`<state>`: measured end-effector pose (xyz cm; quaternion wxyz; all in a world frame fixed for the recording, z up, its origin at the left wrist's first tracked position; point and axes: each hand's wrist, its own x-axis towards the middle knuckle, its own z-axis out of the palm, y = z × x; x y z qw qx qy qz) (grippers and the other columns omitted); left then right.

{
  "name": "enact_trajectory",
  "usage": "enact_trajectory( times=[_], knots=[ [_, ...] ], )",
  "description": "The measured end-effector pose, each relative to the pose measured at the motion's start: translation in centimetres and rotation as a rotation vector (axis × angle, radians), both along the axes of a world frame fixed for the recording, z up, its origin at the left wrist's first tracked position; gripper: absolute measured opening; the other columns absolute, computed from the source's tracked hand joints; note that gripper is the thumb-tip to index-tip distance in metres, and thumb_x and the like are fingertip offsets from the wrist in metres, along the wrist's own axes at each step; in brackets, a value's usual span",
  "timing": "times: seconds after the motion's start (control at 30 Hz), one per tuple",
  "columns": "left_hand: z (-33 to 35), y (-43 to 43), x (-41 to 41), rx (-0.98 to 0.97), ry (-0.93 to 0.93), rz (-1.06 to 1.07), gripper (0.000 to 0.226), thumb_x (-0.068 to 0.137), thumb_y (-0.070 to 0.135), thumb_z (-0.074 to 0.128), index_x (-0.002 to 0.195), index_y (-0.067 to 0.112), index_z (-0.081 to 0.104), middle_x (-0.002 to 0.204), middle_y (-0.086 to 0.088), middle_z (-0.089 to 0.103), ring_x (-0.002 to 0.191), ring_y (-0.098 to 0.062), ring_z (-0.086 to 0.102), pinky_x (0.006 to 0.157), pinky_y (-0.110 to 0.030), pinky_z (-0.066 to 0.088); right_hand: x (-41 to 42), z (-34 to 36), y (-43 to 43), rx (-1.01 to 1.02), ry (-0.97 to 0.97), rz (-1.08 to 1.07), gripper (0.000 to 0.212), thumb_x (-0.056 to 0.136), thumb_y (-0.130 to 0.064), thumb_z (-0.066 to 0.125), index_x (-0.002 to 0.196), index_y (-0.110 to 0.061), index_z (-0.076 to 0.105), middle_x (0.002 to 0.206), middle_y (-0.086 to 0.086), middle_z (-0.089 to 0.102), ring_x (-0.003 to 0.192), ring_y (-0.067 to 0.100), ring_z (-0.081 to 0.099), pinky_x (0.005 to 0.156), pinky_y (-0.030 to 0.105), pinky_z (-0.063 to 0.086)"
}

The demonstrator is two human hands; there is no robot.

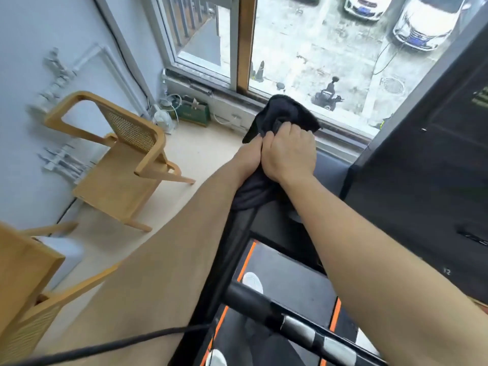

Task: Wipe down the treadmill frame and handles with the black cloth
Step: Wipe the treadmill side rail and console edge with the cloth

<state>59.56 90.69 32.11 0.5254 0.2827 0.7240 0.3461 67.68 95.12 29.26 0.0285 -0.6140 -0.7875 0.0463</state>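
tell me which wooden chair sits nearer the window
The chair with the woven cane back, by the wall; the other chair sits at the lower left, cut off by the frame.

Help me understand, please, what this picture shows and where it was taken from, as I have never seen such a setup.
There is no robot here: a person wears a camera on the head, so the single picture looks down along their own bare arms. The left hand and right hand, pressed together, both grip a bunched black cloth over the top of the treadmill frame, a dark upright post. Below runs a black handle with silver patches, and under it the belt edged in orange, with a white shoe on it. A wooden chair stands to the left, a window ahead.
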Motion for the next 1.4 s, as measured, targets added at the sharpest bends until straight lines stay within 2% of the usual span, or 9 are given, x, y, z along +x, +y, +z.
enact_trajectory(
  times=[0.1, 0.23, 0.37, 0.47, 0.73, 0.97, 1.13, 1.27, 1.4],
  knots=[
    [-1.1, 0.8, 0.1, 0.044, 0.270, -0.142, 0.032, 0.107, 0.032, 0.029, 0.103, 0.017, 0.056, 0.115, -0.003, 0.062, 0.104, -0.026, 0.056, 0.085, -0.034, 0.038, 1.0, 0.6, -0.2, 0.060, 0.073, -0.001, 0.047, 0.099, -0.036, 0.028, 0.109, -0.003, 0.061, 0.108, 0.019, 0.065, 0.102, 0.040, 0.058, 0.093, 0.048, 0.041],
    [-1.5, -5.6, 1.5, 0.032, 0.584, -0.105, 0.030, 0.105, 0.036, 0.025, 0.102, 0.020, 0.050, 0.104, -0.010, 0.065, 0.094, -0.036, 0.057, 0.074, -0.039, 0.033, 2.8, -0.1, -6.5, 0.061, 0.044, 0.088, 0.067, 0.101, -0.041, 0.024, 0.149, 0.004, 0.034, 0.154, 0.025, 0.037, 0.143, 0.039, 0.032, 0.121, 0.047, 0.020],
    [-2.4, -0.4, 1.0, 0.061, 0.647, -0.234, 0.033, 0.107, 0.029, 0.025, 0.116, 0.010, 0.050, 0.126, -0.015, 0.056, 0.109, -0.042, 0.055, 0.079, -0.040, 0.036, 2.3, 1.5, -1.3, -0.043, -0.020, 0.025, 0.063, 0.099, -0.047, 0.018, 0.119, -0.004, 0.060, 0.118, 0.019, 0.065, 0.110, 0.039, 0.057, 0.099, 0.048, 0.039],
    [-2.6, 5.9, 1.1, 0.051, 0.744, -0.442, 0.039, 0.106, 0.028, 0.026, 0.116, 0.005, 0.056, 0.128, -0.018, 0.058, 0.113, -0.042, 0.056, 0.080, -0.041, 0.039, 3.4, 2.4, 2.8, -0.224, -0.009, 0.009, 0.046, 0.104, -0.033, 0.026, 0.117, -0.012, 0.065, 0.121, 0.015, 0.067, 0.111, 0.039, 0.061, 0.082, 0.043, 0.042],
    [-3.0, 4.0, 0.6, 0.520, 0.994, -0.716, 0.035, 0.099, 0.037, 0.036, 0.096, 0.022, 0.067, 0.103, -0.005, 0.068, 0.098, -0.031, 0.059, 0.078, -0.038, 0.044, 6.8, 1.6, -1.8, -0.083, -0.230, -0.011, 0.052, 0.097, -0.035, 0.026, 0.097, 0.000, 0.065, 0.093, 0.023, 0.067, 0.088, 0.039, 0.059, 0.088, 0.050, 0.039],
    [-2.2, 12.3, 1.1, 0.055, 0.968, -1.153, 0.030, 0.102, 0.026, 0.033, 0.101, 0.017, 0.062, 0.123, -0.017, 0.065, 0.103, -0.035, 0.059, 0.081, -0.039, 0.046, 5.4, 1.8, 5.4, -0.440, -0.024, -0.075, 0.052, 0.090, -0.021, 0.027, 0.126, -0.005, 0.061, 0.131, 0.022, 0.061, 0.115, 0.044, 0.058, 0.078, 0.042, 0.036],
    [-1.9, 6.3, 1.1, 0.345, 0.990, -0.793, 0.042, 0.100, 0.035, 0.029, 0.095, 0.015, 0.066, 0.110, -0.012, 0.069, 0.103, -0.036, 0.060, 0.080, -0.041, 0.044, 5.4, 2.2, -0.5, -0.075, -0.053, -0.051, 0.034, 0.096, -0.021, 0.041, 0.098, -0.001, 0.068, 0.097, 0.024, 0.068, 0.092, 0.044, 0.063, 0.078, 0.047, 0.044],
    [-3.4, -0.1, 0.8, 0.619, 1.201, -0.759, 0.047, 0.101, 0.027, 0.035, 0.139, 0.008, 0.055, 0.143, -0.012, 0.054, 0.133, -0.033, 0.042, 0.115, -0.043, 0.030, 6.9, 0.8, -6.5, -0.032, -0.016, -0.059, 0.067, 0.096, -0.038, 0.036, 0.142, 0.011, 0.042, 0.147, 0.033, 0.042, 0.143, 0.045, 0.032, 0.120, 0.049, 0.020],
    [-3.5, 0.9, 2.1, 0.465, 1.242, -0.755, 0.047, 0.100, 0.036, 0.034, 0.139, 0.020, 0.055, 0.143, -0.004, 0.056, 0.135, -0.036, 0.043, 0.106, -0.049, 0.037, 7.5, 1.3, -6.3, -0.005, -0.125, -0.054, 0.072, 0.095, -0.038, 0.028, 0.143, 0.014, 0.039, 0.149, 0.036, 0.039, 0.146, 0.044, 0.029, 0.124, 0.046, 0.010]
  ],
)
